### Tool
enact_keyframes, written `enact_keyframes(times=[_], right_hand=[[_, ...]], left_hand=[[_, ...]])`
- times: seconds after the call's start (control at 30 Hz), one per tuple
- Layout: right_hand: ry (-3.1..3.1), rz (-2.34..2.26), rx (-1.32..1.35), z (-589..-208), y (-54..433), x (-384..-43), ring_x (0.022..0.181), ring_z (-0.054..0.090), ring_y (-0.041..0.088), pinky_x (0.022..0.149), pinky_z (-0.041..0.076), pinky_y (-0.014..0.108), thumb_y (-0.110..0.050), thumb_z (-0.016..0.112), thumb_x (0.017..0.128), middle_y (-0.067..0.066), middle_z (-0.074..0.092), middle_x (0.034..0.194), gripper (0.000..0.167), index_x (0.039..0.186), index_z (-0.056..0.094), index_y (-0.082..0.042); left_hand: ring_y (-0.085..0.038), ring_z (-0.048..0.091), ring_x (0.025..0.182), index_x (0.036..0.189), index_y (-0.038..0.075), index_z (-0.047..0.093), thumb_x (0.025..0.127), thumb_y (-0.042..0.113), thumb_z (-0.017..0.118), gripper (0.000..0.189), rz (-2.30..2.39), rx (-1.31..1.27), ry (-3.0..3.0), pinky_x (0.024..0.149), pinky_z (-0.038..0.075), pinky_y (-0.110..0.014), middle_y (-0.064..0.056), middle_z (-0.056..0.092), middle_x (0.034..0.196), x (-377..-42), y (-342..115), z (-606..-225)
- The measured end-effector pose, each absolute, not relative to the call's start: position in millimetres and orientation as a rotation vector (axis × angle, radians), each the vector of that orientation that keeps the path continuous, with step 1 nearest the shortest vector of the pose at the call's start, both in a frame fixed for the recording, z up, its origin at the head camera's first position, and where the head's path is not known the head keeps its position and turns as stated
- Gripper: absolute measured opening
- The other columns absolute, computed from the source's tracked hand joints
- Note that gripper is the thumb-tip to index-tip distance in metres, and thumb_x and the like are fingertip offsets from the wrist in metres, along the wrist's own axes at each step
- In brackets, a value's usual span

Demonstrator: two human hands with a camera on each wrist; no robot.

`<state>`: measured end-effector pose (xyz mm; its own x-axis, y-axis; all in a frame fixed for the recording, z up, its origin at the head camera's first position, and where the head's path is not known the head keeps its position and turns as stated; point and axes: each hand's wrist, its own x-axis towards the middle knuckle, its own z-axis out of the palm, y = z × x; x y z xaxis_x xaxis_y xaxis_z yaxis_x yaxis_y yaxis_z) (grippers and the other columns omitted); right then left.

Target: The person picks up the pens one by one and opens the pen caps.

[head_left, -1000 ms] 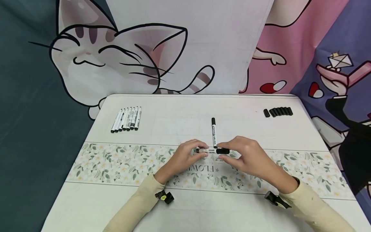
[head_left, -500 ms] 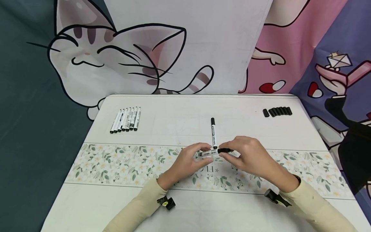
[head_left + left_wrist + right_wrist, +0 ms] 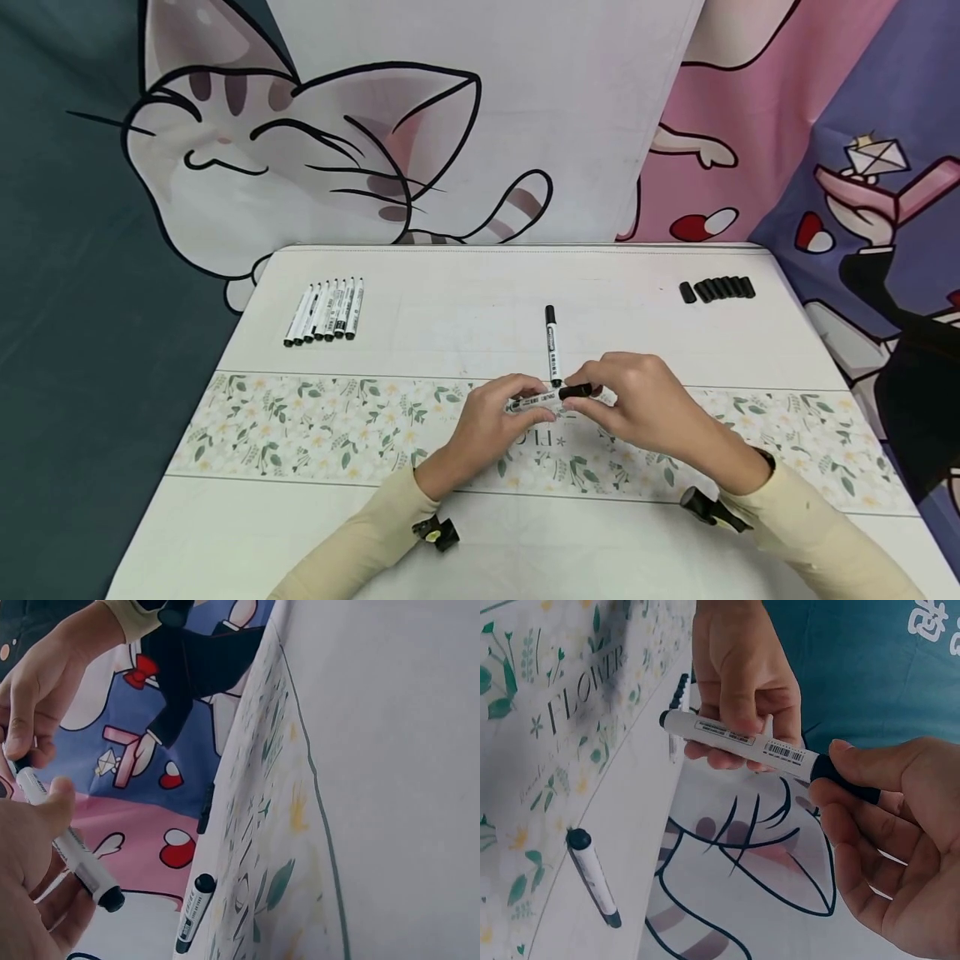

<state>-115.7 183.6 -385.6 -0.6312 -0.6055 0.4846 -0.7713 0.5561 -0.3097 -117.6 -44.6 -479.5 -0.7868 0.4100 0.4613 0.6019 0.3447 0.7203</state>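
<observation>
A whiteboard marker (image 3: 534,402) with a white printed barrel and a black cap (image 3: 576,391) is held between both hands above the floral strip. My left hand (image 3: 487,421) grips the barrel with thumb and fingers. On the other end, my right hand (image 3: 637,404) pinches the cap, which sits against the barrel in the right wrist view. The barrel (image 3: 735,742) shows a barcode there, and its black tail end sticks out past the left fingers. Just beyond the hands, a second capped marker (image 3: 552,346) lies on the table, pointing away.
At the far left lies a row of several uncapped markers (image 3: 326,312), tips pointing away. Several loose black caps (image 3: 723,288) are lined up at the far right. The white table (image 3: 450,300) ends at a wall hung with cartoon cloth (image 3: 525,108).
The held marker has gone from level to tilted, cap end higher. My left hand has shifted slightly right and nearer the body, while my right fingers have closed in around the cap.
</observation>
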Motion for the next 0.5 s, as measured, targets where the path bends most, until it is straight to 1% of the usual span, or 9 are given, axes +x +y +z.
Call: enact_keyframes(times=[0.07, 0.17, 0.3, 0.37, 0.47, 0.5], right_hand=[[-2.461, 0.738, 1.142, -386.1, 183.7, -115.1, 0.069, 0.066, 0.004, 0.058, 0.053, 0.023, -0.027, 0.082, 0.089, -0.004, 0.072, 0.077, 0.017, 0.092, 0.077, -0.011], [-2.445, 0.75, 1.154, -386.5, 184.0, -114.5, 0.069, 0.066, 0.005, 0.058, 0.053, 0.023, -0.033, 0.074, 0.095, -0.003, 0.072, 0.078, 0.023, 0.092, 0.076, -0.01], [-2.423, 0.777, 1.156, -386.5, 184.4, -114.4, 0.069, 0.065, 0.005, 0.057, 0.052, 0.022, -0.037, 0.067, 0.1, -0.002, 0.072, 0.08, 0.031, 0.093, 0.077, -0.009], [-2.41, 0.794, 1.157, -386.5, 184.5, -114.6, 0.069, 0.065, 0.005, 0.057, 0.052, 0.022, -0.038, 0.064, 0.101, -0.002, 0.072, 0.08, 0.034, 0.093, 0.077, -0.008], [-2.392, 0.805, 1.164, -386.4, 184.8, -114.7, 0.067, 0.063, 0.004, 0.056, 0.05, 0.02, -0.038, 0.062, 0.102, -0.001, 0.073, 0.081, 0.036, 0.093, 0.077, -0.008], [-2.383, 0.805, 1.172, -386.4, 184.9, -114.9, 0.067, 0.063, 0.004, 0.056, 0.05, 0.02, -0.034, 0.067, 0.1, -0.001, 0.073, 0.081, 0.03, 0.094, 0.078, -0.007]], left_hand=[[-0.008, 0.07, 0.097, 0.109, 0.013, 0.072, 0.086, 0.026, 0.082, 0.027, -1.417, -0.919, -2.388, 0.086, 0.056, -0.024, 0.002, 0.075, 0.104, -118.0, -45.0, -479.4], [-0.007, 0.07, 0.099, 0.11, 0.014, 0.074, 0.089, 0.025, 0.079, 0.024, -1.411, -0.942, -2.377, 0.087, 0.055, -0.023, 0.003, 0.076, 0.106, -118.6, -45.7, -478.7], [-0.009, 0.071, 0.103, 0.115, 0.013, 0.075, 0.092, 0.025, 0.076, 0.026, -1.366, -0.975, -2.378, 0.09, 0.055, -0.024, 0.001, 0.076, 0.11, -119.9, -46.4, -477.0], [-0.01, 0.071, 0.103, 0.118, 0.012, 0.075, 0.093, 0.025, 0.075, 0.028, -1.339, -0.985, -2.383, 0.09, 0.056, -0.025, 0.0, 0.077, 0.11, -120.6, -46.8, -475.8], [-0.012, 0.072, 0.102, 0.121, 0.01, 0.075, 0.093, 0.024, 0.075, 0.031, -1.317, -1.005, -2.391, 0.089, 0.056, -0.026, -0.001, 0.077, 0.11, -121.4, -47.6, -474.2], [-0.012, 0.072, 0.102, 0.122, 0.009, 0.075, 0.093, 0.023, 0.074, 0.032, -1.327, -1.012, -2.398, 0.089, 0.056, -0.025, -0.002, 0.077, 0.111, -121.6, -48.0, -474.0]])
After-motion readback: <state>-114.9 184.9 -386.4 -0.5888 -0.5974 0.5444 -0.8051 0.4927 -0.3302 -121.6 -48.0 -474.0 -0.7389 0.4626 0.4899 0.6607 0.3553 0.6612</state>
